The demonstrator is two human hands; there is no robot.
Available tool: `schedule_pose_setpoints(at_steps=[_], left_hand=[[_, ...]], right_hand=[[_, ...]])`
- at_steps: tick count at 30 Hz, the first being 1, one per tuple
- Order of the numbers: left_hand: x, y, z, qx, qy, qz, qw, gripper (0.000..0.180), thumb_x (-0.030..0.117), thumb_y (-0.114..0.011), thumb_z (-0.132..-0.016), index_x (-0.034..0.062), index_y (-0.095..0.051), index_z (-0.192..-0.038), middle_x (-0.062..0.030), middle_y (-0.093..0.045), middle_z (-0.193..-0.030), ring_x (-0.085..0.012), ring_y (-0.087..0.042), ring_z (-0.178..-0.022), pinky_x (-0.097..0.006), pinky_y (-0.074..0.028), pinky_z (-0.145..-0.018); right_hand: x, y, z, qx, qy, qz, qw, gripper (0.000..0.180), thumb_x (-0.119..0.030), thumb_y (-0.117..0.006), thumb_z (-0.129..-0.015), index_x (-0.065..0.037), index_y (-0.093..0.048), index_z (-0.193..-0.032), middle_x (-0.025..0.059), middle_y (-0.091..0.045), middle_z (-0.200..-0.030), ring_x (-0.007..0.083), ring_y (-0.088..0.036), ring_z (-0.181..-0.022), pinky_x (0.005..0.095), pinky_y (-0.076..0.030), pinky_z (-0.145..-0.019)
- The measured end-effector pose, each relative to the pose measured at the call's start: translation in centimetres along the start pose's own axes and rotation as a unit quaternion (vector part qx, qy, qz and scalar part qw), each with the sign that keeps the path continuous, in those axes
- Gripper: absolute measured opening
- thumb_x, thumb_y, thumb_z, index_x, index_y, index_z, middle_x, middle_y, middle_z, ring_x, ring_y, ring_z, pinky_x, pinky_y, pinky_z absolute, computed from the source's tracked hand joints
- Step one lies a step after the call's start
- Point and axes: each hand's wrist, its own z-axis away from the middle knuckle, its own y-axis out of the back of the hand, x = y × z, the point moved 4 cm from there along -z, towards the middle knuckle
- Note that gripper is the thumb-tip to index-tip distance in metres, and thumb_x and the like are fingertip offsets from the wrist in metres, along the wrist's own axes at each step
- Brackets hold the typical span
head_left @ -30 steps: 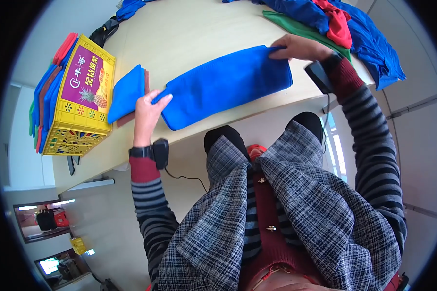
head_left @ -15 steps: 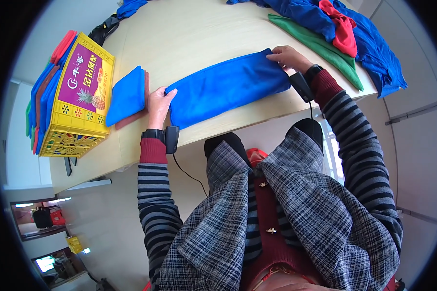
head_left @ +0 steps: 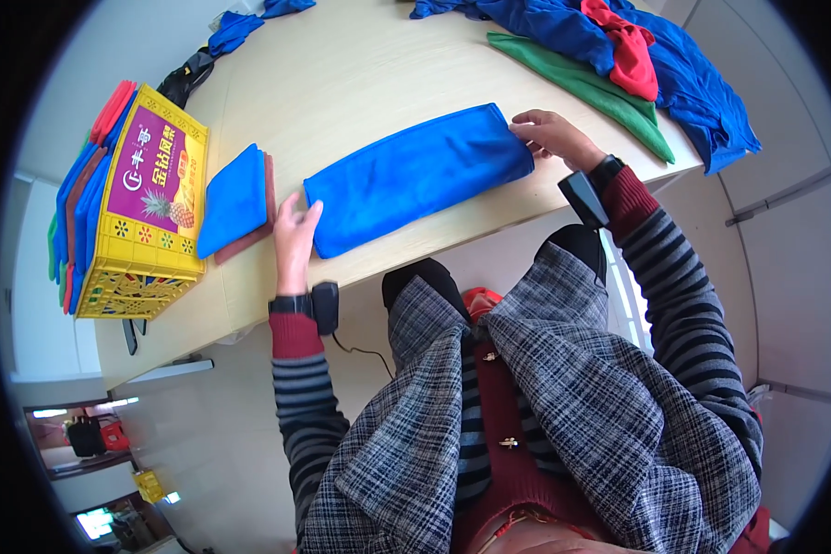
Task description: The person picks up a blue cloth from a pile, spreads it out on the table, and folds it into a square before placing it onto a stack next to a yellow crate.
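Blue folded cloth is lying pinned, left hand flat at 8 o'clock, right hand pinching its 2 o'clock corner; uneven pull risks skewing the fold.

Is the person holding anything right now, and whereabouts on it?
Both hands are on the folded blue cloth: left hand at its left end, right hand at its right end. Whether they grip or just press cannot be told.

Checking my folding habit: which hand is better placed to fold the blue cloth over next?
Probably the right hand: it grips the blue cloth's end, while the left hand lies flat, pinning its end.
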Motion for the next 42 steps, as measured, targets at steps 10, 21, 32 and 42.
schedule_pose_setpoints(at_steps=[10, 21, 32, 42], left_hand=[[1.7, -0.1, 7.9, -0.009, -0.041, 0.171, 0.984, 0.065, -0.002, -0.067, -0.091, 0.0006, -0.04, -0.151, -0.001, -0.062, -0.101, -0.0062, -0.053, -0.09, -0.02, -0.043, -0.08], [0.5, 1.0, 6.8, -0.02, -0.051, 0.164, 0.985, 0.035, 0.003, -0.065, -0.094, 0.0006, -0.061, -0.129, -0.0031, -0.065, -0.119, -0.0086, -0.056, -0.106, -0.024, -0.041, -0.096], [12.5, 5.8, -0.6, -0.011, -0.05, 0.158, 0.986, 0.034, 0.011, -0.068, -0.094, 0.0006, -0.062, -0.126, -0.0039, -0.065, -0.107, -0.0091, -0.059, -0.096, -0.025, -0.045, -0.09], [15.5, 5.4, -6.2, 0.037, -0.08, 0.093, 0.992, 0.038, 0.011, -0.068, -0.094, -0.0002, -0.06, -0.129, -0.0062, -0.066, -0.108, -0.011, -0.06, -0.094, -0.024, -0.046, -0.088]], right_hand=[[0.4, -2.6, 7.2, -0.138, 0.073, -0.15, 0.976, 0.051, -0.024, -0.062, -0.101, -0.015, -0.049, -0.149, 0.0016, -0.068, -0.096, 0.006, -0.063, -0.071, 0.0207, -0.052, -0.061], [0.2, -2.7, 7.1, -0.132, 0.03, -0.236, 0.962, 0.028, -0.017, -0.057, -0.104, -0.013, -0.065, -0.13, 0.0008, -0.069, -0.099, 0.0063, -0.069, -0.075, 0.0181, -0.055, -0.064], [-10.9, 3.2, 4.7, -0.066, 0.133, -0.213, 0.966, 0.025, -0.019, -0.061, -0.102, -0.01, -0.067, -0.125, 0.0008, -0.068, -0.098, 0.0073, -0.068, -0.071, 0.0181, -0.055, -0.063], [-15.3, 5.5, 1.4, 0.068, 0.216, -0.194, 0.955, 0.023, -0.02, -0.063, -0.101, -0.011, -0.069, -0.121, 0.0007, -0.066, -0.09, 0.0077, -0.065, -0.067, 0.0192, -0.054, -0.062]])
